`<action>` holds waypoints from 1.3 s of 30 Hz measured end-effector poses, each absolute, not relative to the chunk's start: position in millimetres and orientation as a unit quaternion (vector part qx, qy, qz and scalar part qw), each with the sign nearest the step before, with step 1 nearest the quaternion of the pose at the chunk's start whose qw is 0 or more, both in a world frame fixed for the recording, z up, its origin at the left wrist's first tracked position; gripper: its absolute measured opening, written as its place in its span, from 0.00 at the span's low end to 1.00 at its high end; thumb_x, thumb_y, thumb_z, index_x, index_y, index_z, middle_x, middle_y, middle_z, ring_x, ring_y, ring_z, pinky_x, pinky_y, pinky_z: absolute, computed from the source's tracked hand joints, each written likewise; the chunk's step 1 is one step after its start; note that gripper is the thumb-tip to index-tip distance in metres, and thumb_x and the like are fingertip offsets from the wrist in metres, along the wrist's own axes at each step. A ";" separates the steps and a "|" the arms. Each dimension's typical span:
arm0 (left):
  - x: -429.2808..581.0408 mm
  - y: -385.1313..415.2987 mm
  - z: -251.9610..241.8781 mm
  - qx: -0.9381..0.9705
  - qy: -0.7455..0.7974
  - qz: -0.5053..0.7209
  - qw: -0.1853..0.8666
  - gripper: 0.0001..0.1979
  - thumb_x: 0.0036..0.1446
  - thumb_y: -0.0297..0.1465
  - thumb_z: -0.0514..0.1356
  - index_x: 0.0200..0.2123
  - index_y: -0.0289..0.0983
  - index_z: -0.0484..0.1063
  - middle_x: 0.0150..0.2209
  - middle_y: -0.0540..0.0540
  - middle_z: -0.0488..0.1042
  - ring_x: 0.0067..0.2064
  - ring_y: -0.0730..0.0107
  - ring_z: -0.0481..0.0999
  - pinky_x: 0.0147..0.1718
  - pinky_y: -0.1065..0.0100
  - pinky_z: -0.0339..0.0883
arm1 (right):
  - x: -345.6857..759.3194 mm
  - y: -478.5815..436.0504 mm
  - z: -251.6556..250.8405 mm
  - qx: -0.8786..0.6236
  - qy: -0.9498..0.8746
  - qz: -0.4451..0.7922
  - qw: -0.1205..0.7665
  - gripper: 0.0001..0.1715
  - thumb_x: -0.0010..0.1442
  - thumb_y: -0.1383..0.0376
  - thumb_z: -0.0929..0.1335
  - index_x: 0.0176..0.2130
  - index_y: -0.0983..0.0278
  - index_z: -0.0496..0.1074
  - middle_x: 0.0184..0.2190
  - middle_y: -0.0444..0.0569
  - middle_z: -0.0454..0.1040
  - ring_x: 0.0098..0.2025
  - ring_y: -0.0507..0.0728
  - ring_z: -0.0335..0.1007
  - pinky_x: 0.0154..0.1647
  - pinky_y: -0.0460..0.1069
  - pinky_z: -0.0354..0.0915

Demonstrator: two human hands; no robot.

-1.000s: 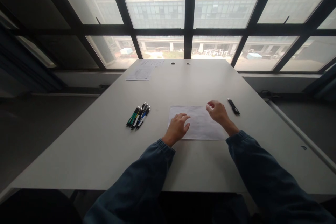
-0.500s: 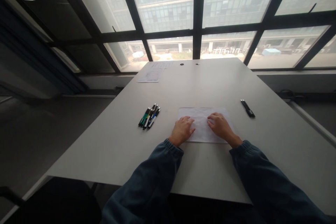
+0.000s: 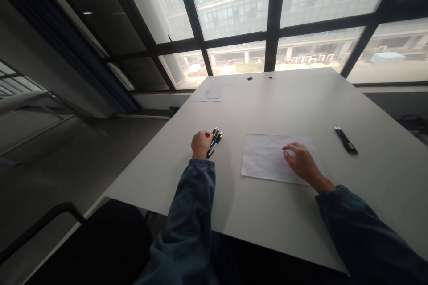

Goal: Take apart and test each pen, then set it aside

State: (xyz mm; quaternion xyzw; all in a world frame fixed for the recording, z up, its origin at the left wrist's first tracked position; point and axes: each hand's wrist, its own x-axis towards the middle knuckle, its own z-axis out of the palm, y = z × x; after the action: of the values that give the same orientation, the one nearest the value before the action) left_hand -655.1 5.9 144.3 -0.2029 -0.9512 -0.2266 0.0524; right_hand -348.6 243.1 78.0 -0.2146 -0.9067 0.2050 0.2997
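My left hand (image 3: 201,144) is over the left side of a pile of pens (image 3: 215,141), its fingers curled inward and the thumb bent. It covers part of the pile, so whatever is inside its fingers is hidden. Silver tips and a blue-and-white barrel show at its right side. A sheet of white paper (image 3: 262,156) lies flat to the right of the pens. On the paper's right part rests my right hand (image 3: 302,160), open, fingers loosely bent and thumb apart from them, holding nothing.
Black pens (image 3: 346,140) lie together right of the paper. Printed sheets (image 3: 210,93) are at the table's far left corner. The white table (image 3: 277,218) reaches to the windows; a black chair (image 3: 110,231) stands at its near left edge.
My left hand has left the paper and moved left to the pile of pens, curling its fingers. My right hand stays on the paper. The view has turned left.
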 end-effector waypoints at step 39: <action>-510.2 92.3 114.5 -0.365 -0.606 -0.660 -0.252 0.18 0.51 0.40 0.67 0.40 0.32 0.75 0.32 0.42 0.80 0.34 0.61 0.82 0.37 0.61 0.77 | -340.4 237.0 94.7 -0.221 -0.698 0.601 0.320 0.23 0.57 0.48 0.70 0.33 0.66 0.77 0.21 0.45 0.71 0.19 0.50 0.62 0.17 0.46 0.58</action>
State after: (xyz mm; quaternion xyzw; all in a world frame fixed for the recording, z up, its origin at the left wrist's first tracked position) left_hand -510.2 92.3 114.5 -0.3651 -0.6060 -0.6605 -0.2516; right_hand -340.4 237.0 94.7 -0.2212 -0.6981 0.6012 0.3198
